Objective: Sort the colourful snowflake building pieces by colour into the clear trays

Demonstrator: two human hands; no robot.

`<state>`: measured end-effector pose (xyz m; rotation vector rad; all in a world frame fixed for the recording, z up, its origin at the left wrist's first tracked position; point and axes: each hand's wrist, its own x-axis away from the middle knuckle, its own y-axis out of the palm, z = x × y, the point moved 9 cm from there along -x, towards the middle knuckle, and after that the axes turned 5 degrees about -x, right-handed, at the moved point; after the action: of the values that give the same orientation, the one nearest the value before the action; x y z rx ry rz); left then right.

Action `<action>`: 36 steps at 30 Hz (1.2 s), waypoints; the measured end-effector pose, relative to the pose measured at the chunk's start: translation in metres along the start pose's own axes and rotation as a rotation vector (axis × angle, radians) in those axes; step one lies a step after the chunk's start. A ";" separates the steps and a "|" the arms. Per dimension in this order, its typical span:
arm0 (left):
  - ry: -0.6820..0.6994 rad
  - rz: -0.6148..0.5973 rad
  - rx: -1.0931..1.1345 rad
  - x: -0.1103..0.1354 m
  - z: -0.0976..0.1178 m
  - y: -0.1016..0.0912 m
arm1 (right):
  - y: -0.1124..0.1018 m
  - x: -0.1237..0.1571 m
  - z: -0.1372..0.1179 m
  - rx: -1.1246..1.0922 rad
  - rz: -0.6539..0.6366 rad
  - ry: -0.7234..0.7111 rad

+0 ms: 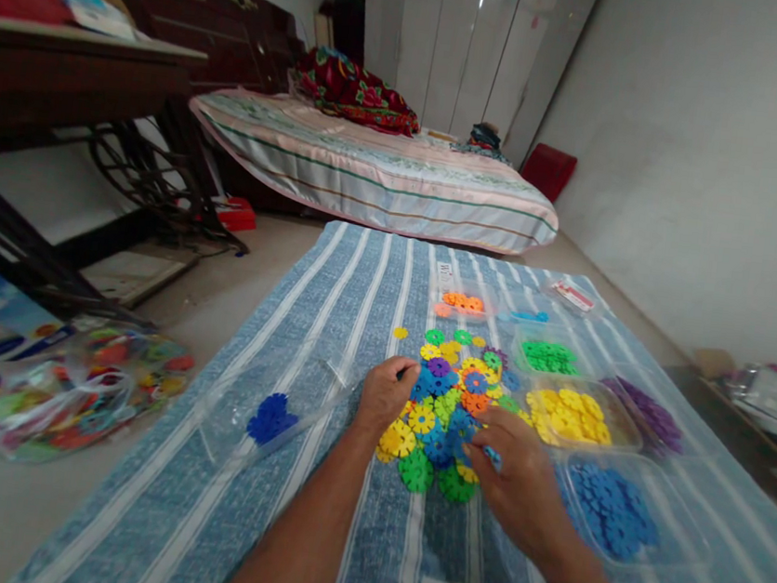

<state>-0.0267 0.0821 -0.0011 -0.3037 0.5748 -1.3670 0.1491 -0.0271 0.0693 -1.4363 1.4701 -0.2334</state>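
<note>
A loose pile of flower-shaped plastic discs (447, 403) in yellow, green, blue, orange and purple lies between my hands on a striped cloth (210, 505). My left hand (385, 392) is closed at the pile's left edge; whatever its fingertips hold, if anything, is hidden. Over the pile's right side, my right hand (516, 465) pinches a blue disc (493, 456). To the right stand clear tubs of yellow discs (571, 415), blue discs (612, 509), green discs (549, 356) and purple discs (647, 416). Orange discs (463, 302) sit in a tub at the back.
Left of my left arm, a clear tub (218, 436) holds dark blue discs (271, 418). A clear box with a label (574, 296) is at the far right. Bags of colourful pieces (68, 395) lie on the floor at left. A bed (388, 174) stands beyond the cloth.
</note>
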 end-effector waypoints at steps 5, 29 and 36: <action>-0.014 0.006 -0.007 -0.001 -0.002 0.001 | -0.075 0.029 0.053 0.412 0.002 0.099; 0.001 0.003 -0.002 0.000 0.000 0.000 | 0.095 -0.016 -0.013 0.289 -0.163 0.033; 0.001 -0.010 -0.012 -0.001 0.001 0.002 | 0.089 -0.002 -0.023 0.214 -0.043 -0.117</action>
<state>-0.0248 0.0829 -0.0009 -0.3159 0.5832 -1.3736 0.0757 -0.0133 0.0159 -1.2872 1.2803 -0.3186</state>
